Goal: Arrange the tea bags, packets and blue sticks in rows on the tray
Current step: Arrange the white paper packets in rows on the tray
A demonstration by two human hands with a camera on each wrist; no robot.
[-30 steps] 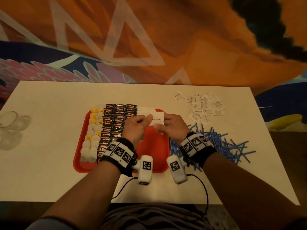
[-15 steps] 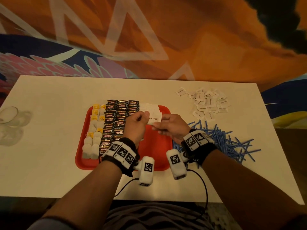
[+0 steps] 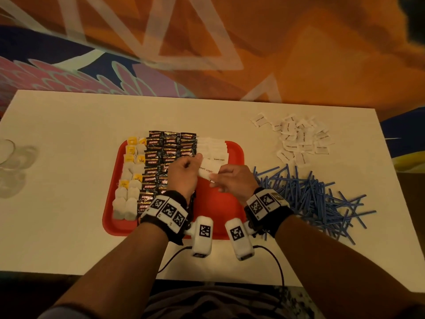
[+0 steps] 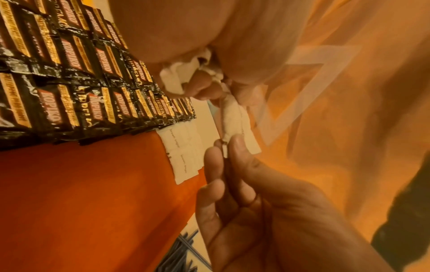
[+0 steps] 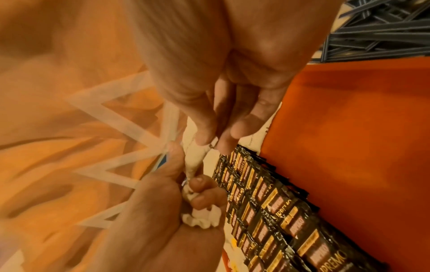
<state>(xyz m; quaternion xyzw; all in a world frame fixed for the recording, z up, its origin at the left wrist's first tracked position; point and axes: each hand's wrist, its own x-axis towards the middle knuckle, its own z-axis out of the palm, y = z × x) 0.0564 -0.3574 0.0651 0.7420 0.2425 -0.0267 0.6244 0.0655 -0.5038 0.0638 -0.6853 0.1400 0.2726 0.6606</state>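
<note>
A red tray holds tea bags in its left columns, black Kopiko packets in the middle and white brown-sugar packets at the far right. Above the tray's middle, my left hand grips a bunch of white packets in its curled fingers. One white sugar packet stretches between both hands. My right hand pinches its end between thumb and fingertips.
Loose white packets lie in a heap on the white table at the far right. A pile of blue sticks lies right of the tray. A clear glass stands at the left edge.
Both hands, still holding the white packet between them, have come a little nearer along the tray, below the laid white packets. The head view has shifted slightly.
</note>
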